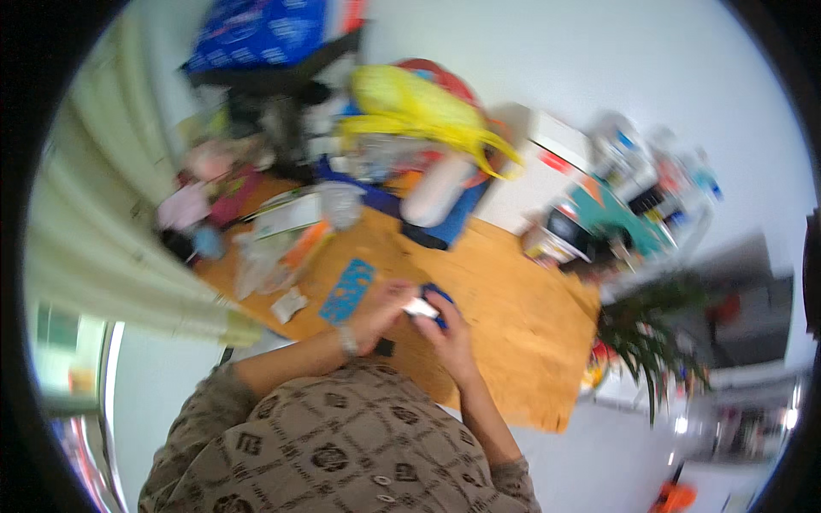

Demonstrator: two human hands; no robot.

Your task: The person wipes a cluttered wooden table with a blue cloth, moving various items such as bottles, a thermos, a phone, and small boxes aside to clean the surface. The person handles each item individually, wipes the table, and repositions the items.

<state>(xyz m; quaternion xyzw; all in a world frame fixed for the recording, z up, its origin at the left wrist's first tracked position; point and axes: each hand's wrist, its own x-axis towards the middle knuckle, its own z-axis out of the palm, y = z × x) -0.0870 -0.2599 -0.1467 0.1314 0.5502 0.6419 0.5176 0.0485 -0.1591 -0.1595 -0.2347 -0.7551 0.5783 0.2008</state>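
Note:
My right hand [449, 330] is closed around a dark blue object [439, 295] whose kind I cannot tell, with a small bright white piece [421, 308] at its left side. My left hand [378, 314] is right beside it, its fingertips at the edge of the white piece; blur hides whether they grip it. Left of my hands a light-blue patterned sheet [347, 292] lies on the wooden table [519, 327]. A crumpled white scrap [289, 305] lies farther left. A small black item [384, 347] is near my left wrist.
A yellow plastic bag [417, 102] and a blue bag [256, 38] stand at the back. White boxes [519, 186], a tub [558, 234] and a green board [616, 211] are at the back right. Clear plastic packaging [263, 263] lies left, by a curtain [109, 211]. A leafy plant [641, 333] hangs at right.

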